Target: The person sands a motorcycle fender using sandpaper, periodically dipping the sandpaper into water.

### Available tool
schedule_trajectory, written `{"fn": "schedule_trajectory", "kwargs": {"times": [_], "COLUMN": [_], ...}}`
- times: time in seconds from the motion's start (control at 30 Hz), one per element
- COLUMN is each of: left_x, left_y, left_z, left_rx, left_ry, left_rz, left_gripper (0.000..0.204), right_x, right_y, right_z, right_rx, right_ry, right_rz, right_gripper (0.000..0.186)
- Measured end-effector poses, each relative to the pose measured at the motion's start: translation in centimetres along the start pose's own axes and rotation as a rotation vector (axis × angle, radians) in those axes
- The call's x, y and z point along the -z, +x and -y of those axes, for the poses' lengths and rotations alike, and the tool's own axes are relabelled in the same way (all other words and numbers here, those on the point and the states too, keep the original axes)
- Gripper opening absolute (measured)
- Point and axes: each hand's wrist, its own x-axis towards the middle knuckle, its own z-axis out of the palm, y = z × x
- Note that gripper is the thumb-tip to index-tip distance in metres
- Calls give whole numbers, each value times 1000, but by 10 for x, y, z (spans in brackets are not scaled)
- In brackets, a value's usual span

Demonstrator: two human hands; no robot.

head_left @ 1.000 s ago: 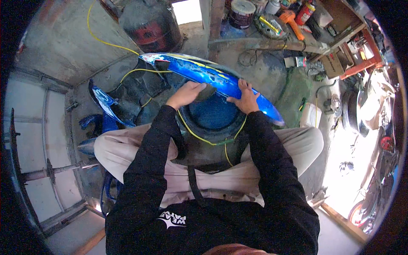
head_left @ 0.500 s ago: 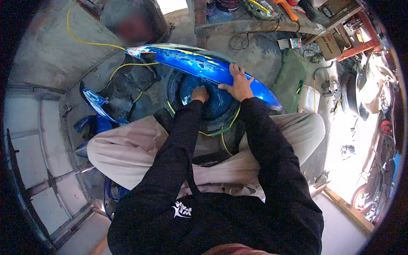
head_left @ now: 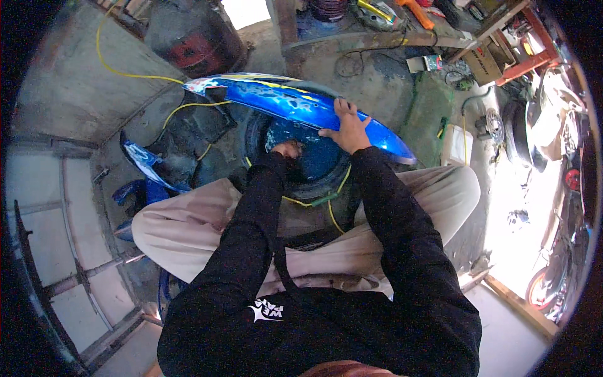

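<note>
A long curved blue motorcycle body panel (head_left: 279, 103), with worn patches and yellow and white marks, lies slantwise across the far side of a round basin. My right hand (head_left: 348, 129) grips it toward its right end, fingers over the top and thumb along the near edge. My left hand (head_left: 289, 149) is down in the basin, near its left side; the fingers are curled, and what they hold, if anything, is hidden. The dark blue basin (head_left: 317, 164) appears to contain water and sits within a black tyre (head_left: 251, 141).
A second blue and white panel (head_left: 143, 160) lies on the left by my knee. A yellow cable or hose (head_left: 179, 113) runs across the floor and around the tyre. A dark drum (head_left: 195, 44) stands at the far left; a wooden bench (head_left: 377, 43) holds tools at the back.
My left hand has shifted slightly left and nearer to me inside the basin, its fingers curled. My right hand keeps its hold; the panel has barely moved.
</note>
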Motion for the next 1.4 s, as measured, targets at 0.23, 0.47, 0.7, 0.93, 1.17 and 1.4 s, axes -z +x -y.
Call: {"fn": "schedule_trajectory", "kwargs": {"times": [0.23, 0.47, 0.7, 0.93, 1.17, 1.4], "left_x": [51, 88, 124, 167, 196, 211], "left_y": [-86, -116, -103, -108, -133, -144], "left_z": [-43, -119, -166, -168, -165, -160], "left_rx": [114, -175, -370, -468, -482, -573], "left_ry": [-304, -296, 643, 840, 824, 812], "left_rz": [135, 114, -468, -578, -639, -742], "left_gripper": [32, 32, 32, 35, 36, 33], "right_x": [-2, -4, -6, -4, -6, -6], "right_y": [2, 3, 4, 5, 4, 5], "right_z": [-2, -4, -7, -5, -7, -6], "right_rx": [9, 5, 15, -2, 16, 7], "right_ry": [6, -10, 17, 8, 43, 40], "right_rz": [14, -4, 14, 35, 1, -3], "right_gripper": [110, 111, 113, 112, 112, 112]}}
